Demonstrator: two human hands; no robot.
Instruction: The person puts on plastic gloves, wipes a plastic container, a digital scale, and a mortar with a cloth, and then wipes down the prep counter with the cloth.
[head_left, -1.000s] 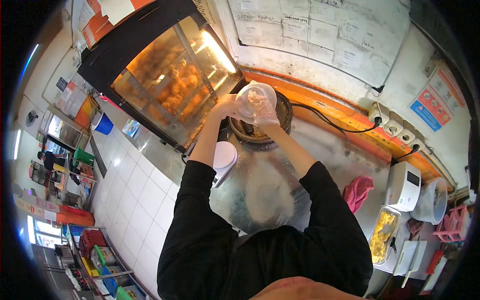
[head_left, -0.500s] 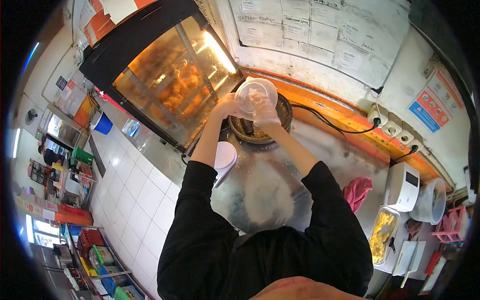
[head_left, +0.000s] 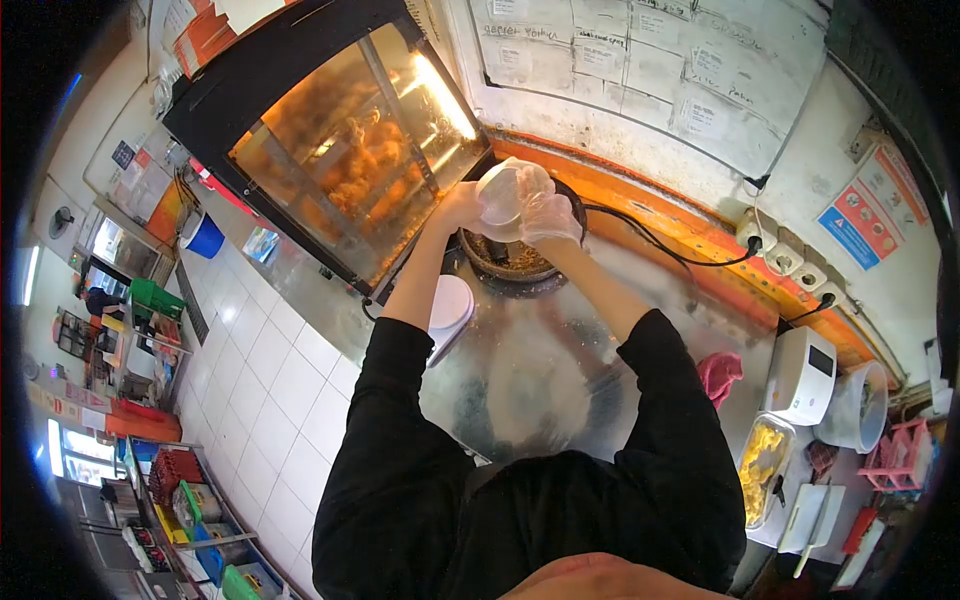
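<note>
A shiny metal worktop, smudged pale in the middle, carries a lit glass-fronted cabinet, a round dark bowl near it, a white scale and, on the other side, a crumpled pink cloth.

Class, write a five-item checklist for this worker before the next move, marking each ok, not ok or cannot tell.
1. Left hand grips plastic container: ok.
2. Right hand wears a clear glove: ok.
3. Left hand gloved: not ok, looks bare.
4. Pink cloth lies apart from dark round vessel: ok.
5. Container's contents identified: cannot tell, hands and glare obscure them.
</note>
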